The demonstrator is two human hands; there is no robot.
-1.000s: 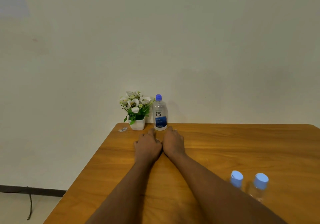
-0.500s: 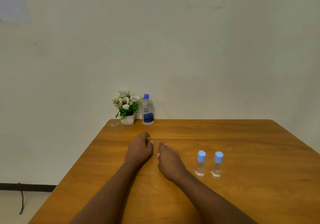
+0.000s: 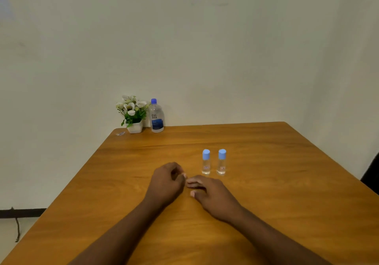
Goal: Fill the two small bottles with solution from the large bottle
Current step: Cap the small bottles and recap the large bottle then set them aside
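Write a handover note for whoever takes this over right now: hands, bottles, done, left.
Left hand: on the table, loosely curled, holding nothing.
Right hand: flat on the table beside it, empty.
Large bottle: upright and capped at the far edge by the wall, next to the flower pot.
Small bottles: left small bottle and right small bottle stand side by side just beyond the right hand, blue caps on; both look nearly empty, fill level hard to tell.
Done: nothing visible yet.
Left: fetch the large bottle, uncap all three, fill both small bottles, recap.
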